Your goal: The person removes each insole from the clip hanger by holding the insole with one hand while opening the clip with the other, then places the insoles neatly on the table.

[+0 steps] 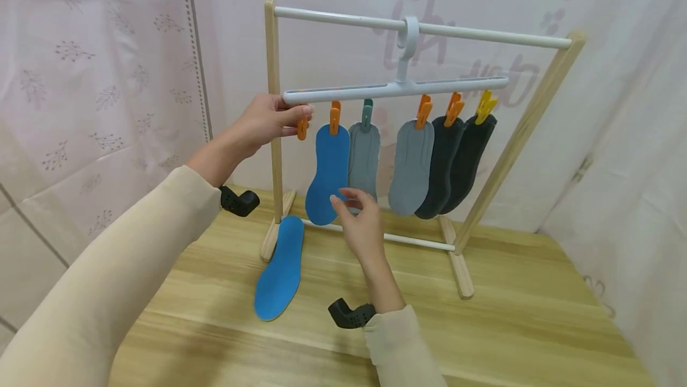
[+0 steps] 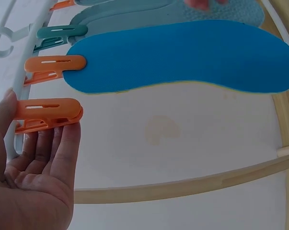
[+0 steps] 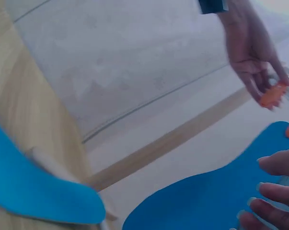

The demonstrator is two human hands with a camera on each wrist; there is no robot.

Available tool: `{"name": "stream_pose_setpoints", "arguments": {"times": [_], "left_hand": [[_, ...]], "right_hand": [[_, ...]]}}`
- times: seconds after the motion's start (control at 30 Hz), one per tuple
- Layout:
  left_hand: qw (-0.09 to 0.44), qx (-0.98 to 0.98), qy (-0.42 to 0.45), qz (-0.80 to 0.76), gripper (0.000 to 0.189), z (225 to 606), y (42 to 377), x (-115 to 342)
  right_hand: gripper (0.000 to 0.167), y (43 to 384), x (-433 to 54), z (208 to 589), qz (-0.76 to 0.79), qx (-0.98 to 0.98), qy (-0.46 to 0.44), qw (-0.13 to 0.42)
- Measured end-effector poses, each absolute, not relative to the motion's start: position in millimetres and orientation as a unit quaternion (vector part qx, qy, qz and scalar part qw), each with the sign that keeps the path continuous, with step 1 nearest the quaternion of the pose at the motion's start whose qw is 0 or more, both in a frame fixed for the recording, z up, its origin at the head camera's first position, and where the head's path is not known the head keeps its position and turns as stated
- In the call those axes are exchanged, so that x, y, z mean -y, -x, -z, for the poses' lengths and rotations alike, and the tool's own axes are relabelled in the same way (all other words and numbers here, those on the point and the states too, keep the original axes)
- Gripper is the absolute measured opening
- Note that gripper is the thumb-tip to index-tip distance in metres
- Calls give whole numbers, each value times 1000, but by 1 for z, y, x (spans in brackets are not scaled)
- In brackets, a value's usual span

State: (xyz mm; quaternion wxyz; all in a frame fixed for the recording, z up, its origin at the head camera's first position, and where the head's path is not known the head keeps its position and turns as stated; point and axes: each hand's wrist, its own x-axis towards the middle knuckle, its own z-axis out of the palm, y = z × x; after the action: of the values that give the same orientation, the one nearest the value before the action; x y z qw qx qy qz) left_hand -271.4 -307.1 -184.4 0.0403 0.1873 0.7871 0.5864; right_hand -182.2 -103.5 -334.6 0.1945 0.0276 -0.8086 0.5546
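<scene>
My left hand (image 1: 268,118) pinches an orange clip (image 2: 48,112) at the left end of the white hanger (image 1: 343,93); nothing hangs from this clip. Beside it, another orange clip (image 1: 335,118) holds a blue insole (image 1: 327,178) by one end. In front of that insole's lower part is my right hand (image 1: 362,223), its fingers loosely bent and holding nothing. Whether its fingertips touch the insole I cannot tell. A second blue insole (image 1: 281,268) lies on the wooden table (image 1: 510,327), one end by the rack's left foot.
The hanger hooks over a white bar (image 1: 494,35) of a wooden-legged rack (image 1: 520,142). A grey insole (image 1: 365,154) hangs from a green clip (image 1: 367,115), another grey insole (image 1: 412,166) from an orange one. Two black insoles (image 1: 472,160) hang further right. Printed curtains stand behind.
</scene>
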Motion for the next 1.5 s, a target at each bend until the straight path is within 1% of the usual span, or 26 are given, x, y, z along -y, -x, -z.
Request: {"name": "stream_pose_setpoints", "arguments": {"times": [0.17,0.3,0.4,0.57,0.83,0.9,1.1,1.27,1.37,1.5], "left_hand": [[41,-791,-191,-579,44,184,272,308],[37,-793,-191,-578,44,184,272,310],[37,-793,-188,-579,43,185,272,311],[45,-790,-188,-581,43,186,270,310],[52,-790,-187,-582,43,185,269,307],[53,-790,-188,-581,43,185,268,307],[50,-789,-187,-583,41,185,267,306],[50,-788,-188,-584,41,186,267,305],[48,-787,-186,-586,40,186,266,304],[41,-786,-182,-590,39,188,267,304]], "right_hand": [[43,184,100,337,-576,792,-26,202],[46,186,97,340,-572,796,-32,197],[52,189,93,342,-564,803,-36,188],[65,194,89,345,-559,813,-46,157],[74,196,92,349,-633,766,-25,110],[73,196,92,350,-646,756,-21,98],[60,198,94,353,-661,746,-29,77],[56,200,94,356,-666,742,-40,69],[49,199,95,356,-672,736,-47,63],[36,199,96,356,-687,722,-55,56]]}}
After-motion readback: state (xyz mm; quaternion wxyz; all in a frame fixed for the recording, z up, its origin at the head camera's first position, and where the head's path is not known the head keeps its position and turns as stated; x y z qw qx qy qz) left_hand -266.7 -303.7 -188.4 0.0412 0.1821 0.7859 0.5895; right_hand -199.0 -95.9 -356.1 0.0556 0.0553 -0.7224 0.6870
